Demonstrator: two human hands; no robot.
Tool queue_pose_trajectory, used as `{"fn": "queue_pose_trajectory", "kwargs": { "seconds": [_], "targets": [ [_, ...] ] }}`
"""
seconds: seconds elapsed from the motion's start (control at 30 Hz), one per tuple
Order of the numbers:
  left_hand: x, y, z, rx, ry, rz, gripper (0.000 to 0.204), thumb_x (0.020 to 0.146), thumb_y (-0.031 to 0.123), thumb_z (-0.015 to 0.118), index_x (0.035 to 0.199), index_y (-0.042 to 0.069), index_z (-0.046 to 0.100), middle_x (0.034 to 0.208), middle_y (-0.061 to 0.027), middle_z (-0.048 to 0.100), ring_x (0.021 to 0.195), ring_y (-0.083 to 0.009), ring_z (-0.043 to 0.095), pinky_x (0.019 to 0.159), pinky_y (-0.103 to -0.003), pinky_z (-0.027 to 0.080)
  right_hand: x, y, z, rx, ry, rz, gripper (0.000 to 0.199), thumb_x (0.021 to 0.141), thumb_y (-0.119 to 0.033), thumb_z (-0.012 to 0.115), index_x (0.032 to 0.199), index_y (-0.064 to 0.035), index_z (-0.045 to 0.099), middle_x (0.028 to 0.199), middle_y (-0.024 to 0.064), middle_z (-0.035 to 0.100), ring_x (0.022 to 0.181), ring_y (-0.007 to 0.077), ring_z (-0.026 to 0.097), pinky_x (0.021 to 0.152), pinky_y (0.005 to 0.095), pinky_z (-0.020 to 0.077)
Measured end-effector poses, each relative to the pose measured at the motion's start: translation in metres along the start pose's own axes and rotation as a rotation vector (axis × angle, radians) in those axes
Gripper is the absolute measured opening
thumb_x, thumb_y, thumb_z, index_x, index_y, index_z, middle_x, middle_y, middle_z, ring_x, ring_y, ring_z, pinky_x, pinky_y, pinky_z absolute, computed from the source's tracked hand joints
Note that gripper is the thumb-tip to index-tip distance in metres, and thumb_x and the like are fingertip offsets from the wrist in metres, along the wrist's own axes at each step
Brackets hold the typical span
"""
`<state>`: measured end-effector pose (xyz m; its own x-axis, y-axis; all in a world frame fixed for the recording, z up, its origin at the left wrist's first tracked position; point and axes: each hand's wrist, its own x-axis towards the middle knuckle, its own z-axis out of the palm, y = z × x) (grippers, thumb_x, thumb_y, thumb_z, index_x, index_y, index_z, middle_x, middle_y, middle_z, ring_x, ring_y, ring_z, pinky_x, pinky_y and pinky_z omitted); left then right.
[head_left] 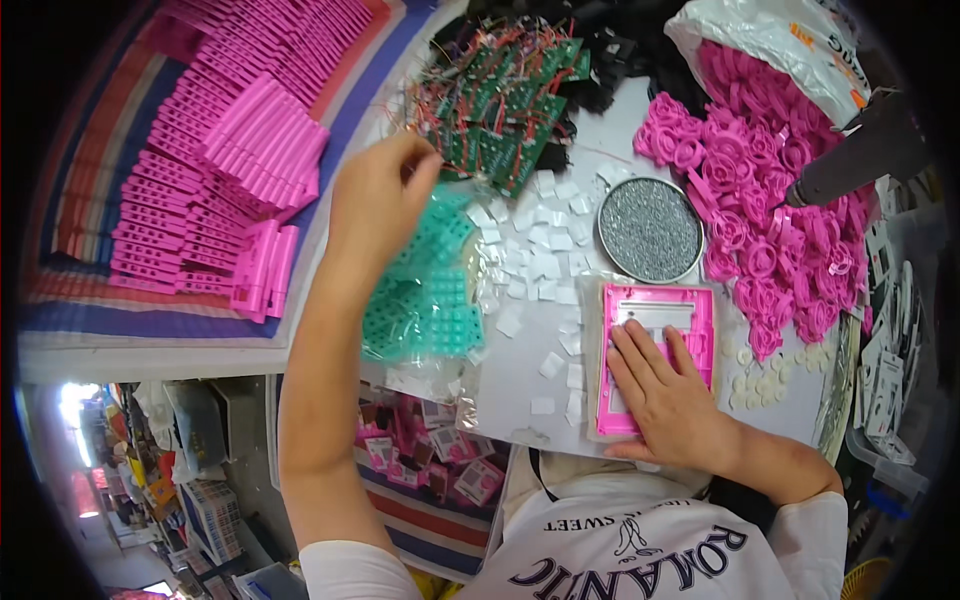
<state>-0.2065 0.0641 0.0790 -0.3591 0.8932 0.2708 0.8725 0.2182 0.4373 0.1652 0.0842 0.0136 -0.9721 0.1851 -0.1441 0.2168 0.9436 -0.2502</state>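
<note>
My right hand (665, 405) lies with fingers stretched out over a pink plastic casing (708, 350), pressing on a light panel inside its frame. The casing rests on a pad at the front of the table. My left hand (385, 185) is raised at the near left edge of a heap of green circuit boards (510, 110) with red and black wires. Its fingers are curled together, and what they hold, if anything, is hidden. Below that hand lie teal rubber keypad sheets (430, 300) in clear plastic.
Small white square pads (545, 240) are scattered mid-table beside a round tin (650, 230) of tiny screws. Pink rings (770, 210) heap at right, under a dark power tool (850, 165). White discs (765, 385) lie nearer. Pink casings (190, 200) stand stacked on striped cloth at left.
</note>
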Motion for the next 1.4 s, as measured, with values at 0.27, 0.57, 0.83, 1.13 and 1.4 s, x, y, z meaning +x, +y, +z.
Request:
{"fn": "queue_pose_trajectory", "kwargs": {
  "seconds": [0.27, 0.57, 0.83, 1.13, 1.4],
  "targets": [
    [0.12, -0.118, 0.05, 0.342, -0.409, -0.554, 0.071, 0.081, 0.061, 0.076, 0.112, -0.003, 0.074, 0.111, -0.0266, 0.073, 0.102, -0.0355, 0.073, 0.088, -0.044, 0.055, -0.005, 0.001, 0.006, -0.01, 0.043, 0.006, 0.103, 0.083, -0.068, 0.066, 0.148, 0.0082, 0.042, 0.158, 0.0254, 0.037, 0.153, 0.0392, 0.025, 0.12, 0.0633, 0.0209],
    [0.096, -0.114, 0.054, 0.344, -0.343, -0.443, 0.087, 0.068, 0.064, 0.082, 0.119, -0.006, 0.071, 0.116, -0.0236, 0.071, 0.114, -0.041, 0.065, 0.098, -0.048, 0.051, -0.006, 0.002, 0.007, -0.015, 0.069, -0.013, 0.101, 0.084, -0.068, 0.065, 0.148, 0.0068, 0.043, 0.158, 0.0247, 0.037, 0.153, 0.0388, 0.027, 0.119, 0.0626, 0.0228],
    [0.11, -0.093, 0.002, -0.086, 0.558, -0.254, 0.061, 0.081, 0.054, 0.067, 0.106, -0.002, 0.069, 0.107, -0.0162, 0.062, 0.103, -0.0314, 0.057, 0.092, -0.051, 0.044, -0.009, 0.004, 0.01, 0.004, 0.102, -0.021, 0.099, 0.085, -0.065, 0.067, 0.149, 0.0058, 0.041, 0.158, 0.025, 0.035, 0.152, 0.0395, 0.027, 0.118, 0.0625, 0.0251],
    [0.069, -0.089, -0.003, 0.095, 0.279, -0.279, 0.048, 0.103, 0.035, 0.048, 0.107, -0.009, 0.066, 0.1, -0.0156, 0.073, 0.096, -0.021, 0.07, 0.085, -0.041, 0.051, -0.009, 0.005, -0.006, 0.083, 0.097, -0.084, 0.085, 0.082, -0.049, 0.078, 0.147, -0.0033, 0.047, 0.154, 0.0232, 0.04, 0.149, 0.0425, 0.031, 0.116, 0.0626, 0.0305],
    [-0.061, 0.097, 0.01, -1.497, 0.203, -0.205, 0.05, 0.11, 0.037, 0.046, 0.143, -0.001, 0.046, 0.129, -0.0151, 0.063, 0.111, -0.0255, 0.065, 0.092, -0.037, 0.052, -0.017, 0.03, -0.041, 0.555, 0.801, -0.142, 0.036, 0.084, -0.016, 0.077, 0.117, -0.0022, 0.072, 0.102, 0.0073, 0.071, 0.086, 0.0237, 0.064, 0.077, 0.0356, 0.051]
  ]
}}
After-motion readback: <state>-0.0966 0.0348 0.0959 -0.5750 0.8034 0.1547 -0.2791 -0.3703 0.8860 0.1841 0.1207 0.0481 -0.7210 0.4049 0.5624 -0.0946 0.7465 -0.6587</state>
